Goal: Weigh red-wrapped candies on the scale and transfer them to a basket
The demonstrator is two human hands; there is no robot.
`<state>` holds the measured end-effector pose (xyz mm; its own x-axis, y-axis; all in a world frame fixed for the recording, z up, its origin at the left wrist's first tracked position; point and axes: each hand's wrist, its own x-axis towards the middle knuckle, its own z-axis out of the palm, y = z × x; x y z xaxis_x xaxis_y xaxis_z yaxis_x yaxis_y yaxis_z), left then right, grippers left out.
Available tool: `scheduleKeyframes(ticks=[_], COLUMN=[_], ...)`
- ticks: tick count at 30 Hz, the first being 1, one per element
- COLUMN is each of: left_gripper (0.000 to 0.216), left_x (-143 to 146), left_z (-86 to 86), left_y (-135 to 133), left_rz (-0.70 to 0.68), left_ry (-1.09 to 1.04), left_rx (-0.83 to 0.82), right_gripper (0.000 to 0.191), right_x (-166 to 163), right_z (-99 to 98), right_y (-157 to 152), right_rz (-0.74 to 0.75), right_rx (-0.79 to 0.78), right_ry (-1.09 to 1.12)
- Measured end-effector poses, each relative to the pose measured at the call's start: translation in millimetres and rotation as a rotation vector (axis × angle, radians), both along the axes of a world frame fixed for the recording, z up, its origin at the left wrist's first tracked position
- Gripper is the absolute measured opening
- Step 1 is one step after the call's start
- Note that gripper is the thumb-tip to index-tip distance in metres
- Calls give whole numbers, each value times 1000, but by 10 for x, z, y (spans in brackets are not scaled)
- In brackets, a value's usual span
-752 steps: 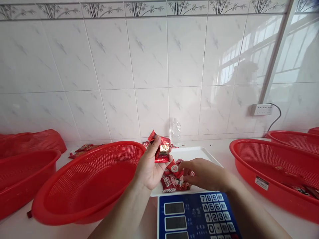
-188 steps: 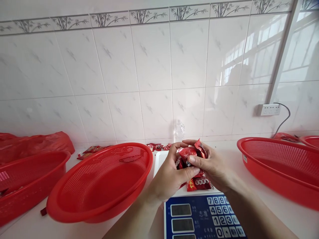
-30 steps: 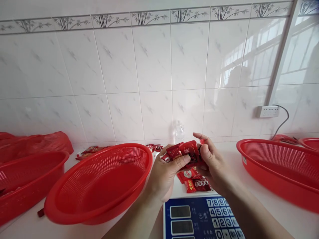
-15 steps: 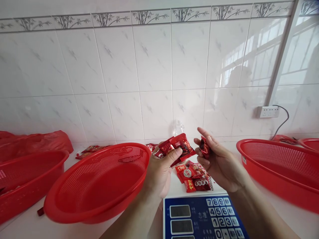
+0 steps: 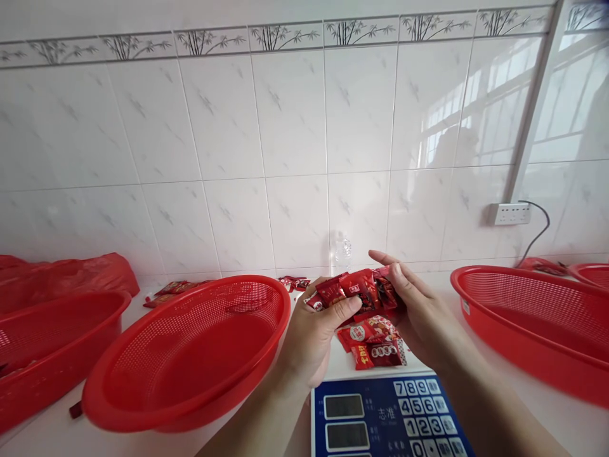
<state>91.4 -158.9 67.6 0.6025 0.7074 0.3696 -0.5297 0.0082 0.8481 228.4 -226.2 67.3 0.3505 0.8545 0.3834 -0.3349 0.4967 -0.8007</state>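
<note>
Several red snack packets (image 5: 359,284) are bunched in my left hand (image 5: 318,330), its thumb pressed across their front. My right hand (image 5: 419,298) meets them from the right, thumb and fingers closed on a small red packet (image 5: 387,293) that touches the bunch. Its forefinger points up and left. Below the hands, more red snack packets (image 5: 373,343) lie behind the blue keypad of a weighing scale (image 5: 380,419). Parts of the held packets are hidden by my fingers.
A red perforated basket (image 5: 190,355) stands to the left, with another basket (image 5: 61,343) beyond it. A third basket (image 5: 533,330) is at right. A clear plastic bottle (image 5: 342,251) stands by the tiled wall. Loose packets (image 5: 174,291) and a red plastic bag (image 5: 71,273) lie at back left.
My right hand has moved left, bringing its small packet against the bunch in my left hand. My left hand has shifted slightly right with its packets.
</note>
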Motion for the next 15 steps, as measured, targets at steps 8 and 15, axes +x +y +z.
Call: scheduleKeyframes(ticks=[8,15], left_gripper=[28,23], left_x=[-6,-17], left_z=[49,30], left_y=[12,-23], left_rz=[14,-19], left_ry=[-21,14], left_rx=[-37,-15], right_gripper=[31,18], right_x=[44,17], right_z=[45,16], right_y=[12,68], right_rz=[121,13], right_rx=[74,121], right_ry=[137,129])
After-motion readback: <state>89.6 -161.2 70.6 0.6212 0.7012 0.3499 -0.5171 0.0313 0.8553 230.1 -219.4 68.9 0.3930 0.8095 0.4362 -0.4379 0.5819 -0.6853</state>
